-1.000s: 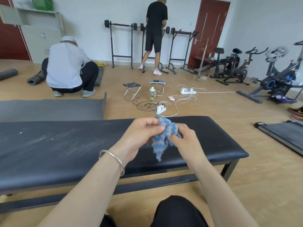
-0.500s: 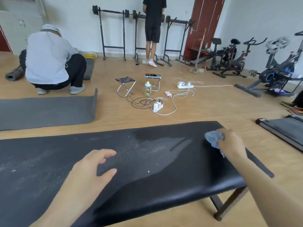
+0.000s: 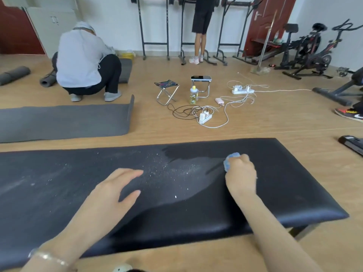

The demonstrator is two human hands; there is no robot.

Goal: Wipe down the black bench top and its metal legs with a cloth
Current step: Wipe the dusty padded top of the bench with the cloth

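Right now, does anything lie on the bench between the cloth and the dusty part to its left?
Nothing lies between the cloth and the nearest dust on the bench. Farther left, the left hand is over the dusty part.

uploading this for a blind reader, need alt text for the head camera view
A right hand grips a blue cloth on a black bench top, with white dust specks between it and the open left hand. Behind, a person crouches by a grey mat on a wooden floor.
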